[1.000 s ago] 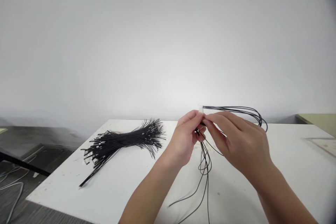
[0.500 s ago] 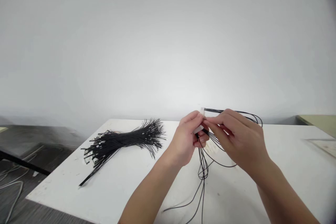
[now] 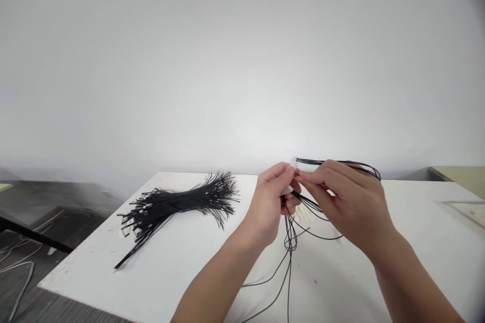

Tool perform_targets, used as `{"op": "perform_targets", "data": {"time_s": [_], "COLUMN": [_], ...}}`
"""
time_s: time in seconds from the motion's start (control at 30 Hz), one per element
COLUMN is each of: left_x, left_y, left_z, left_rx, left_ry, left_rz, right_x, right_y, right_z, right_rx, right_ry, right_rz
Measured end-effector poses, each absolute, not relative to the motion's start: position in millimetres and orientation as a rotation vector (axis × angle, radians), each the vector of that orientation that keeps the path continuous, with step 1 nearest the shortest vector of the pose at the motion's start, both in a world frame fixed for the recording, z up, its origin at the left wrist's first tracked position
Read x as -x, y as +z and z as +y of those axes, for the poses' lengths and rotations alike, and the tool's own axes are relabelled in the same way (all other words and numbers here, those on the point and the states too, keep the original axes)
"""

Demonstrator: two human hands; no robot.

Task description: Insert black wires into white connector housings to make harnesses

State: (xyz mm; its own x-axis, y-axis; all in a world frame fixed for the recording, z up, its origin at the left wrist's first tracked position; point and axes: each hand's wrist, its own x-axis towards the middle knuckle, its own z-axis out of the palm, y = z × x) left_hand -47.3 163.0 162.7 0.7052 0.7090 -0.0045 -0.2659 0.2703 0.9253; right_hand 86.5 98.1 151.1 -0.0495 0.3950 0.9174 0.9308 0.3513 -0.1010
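- A white plug (image 3: 293, 160) is being held up over the table (image 3: 151, 275), right of the scene's middle, and is being gripped by the closed left hand (image 3: 270, 197).
- The thumb and forefinger of the right hand (image 3: 346, 202) are being pressed together just beside the left fingertips; what is being pinched there cannot be told.
- A second white piece (image 3: 287, 190) is being partly covered by the left fingers, just below the plug.
- Firm bracing by the left thumb is probably being called for, since a twisting plug would be harder to work on squarely.
- Small, straight fingertip pressure is being favoured over force, as thin parts could bend.
- The upper wires (image 3: 316, 162) are being led rightward past the right hand; slack in them is worth preserving, lest the joins be strained.
- The hanging wires (image 3: 290, 245) are being left loose and looped below the left hand; snagging is best being avoided.
- The black bundle (image 3: 185, 200) is being left lying on the left, well apart from both hands.
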Motion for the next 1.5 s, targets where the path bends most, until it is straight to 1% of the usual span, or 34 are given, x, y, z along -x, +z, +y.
{"op": "perform_targets", "data": {"time_s": [0.33,0.73,0.9,1.0,1.3,1.5], "left_x": [45.9,48.9,48.6,49.2,53.4,54.7], "left_y": [161.1,165.0,164.7,165.7,170.7,167.7], "left_z": [160.4,170.6,172.5,173.6,180.0,183.6], "left_rx": [-1.114,-1.227,-1.181,-1.133,-0.918,-0.998], "left_ry": [0.729,0.533,0.531,0.530,0.415,0.333], "left_rz": [0.475,0.438,0.422,0.425,0.444,0.483], "right_x": [-84.3,-94.5,-93.7,-94.0,-102.5,-108.2], "right_y": [155.3,156.6,160.2,162.3,167.0,165.9], "right_z": [99.8,92.6,87.0,81.7,79.3,88.5], "right_rx": [1.257,1.219,1.224,1.234,1.243,1.250], "right_ry": [-0.818,-0.718,-0.547,-0.511,-0.569,-0.697], "right_rz": [-1.648,-1.798,-1.795,-1.769,-1.651,-1.557]}}
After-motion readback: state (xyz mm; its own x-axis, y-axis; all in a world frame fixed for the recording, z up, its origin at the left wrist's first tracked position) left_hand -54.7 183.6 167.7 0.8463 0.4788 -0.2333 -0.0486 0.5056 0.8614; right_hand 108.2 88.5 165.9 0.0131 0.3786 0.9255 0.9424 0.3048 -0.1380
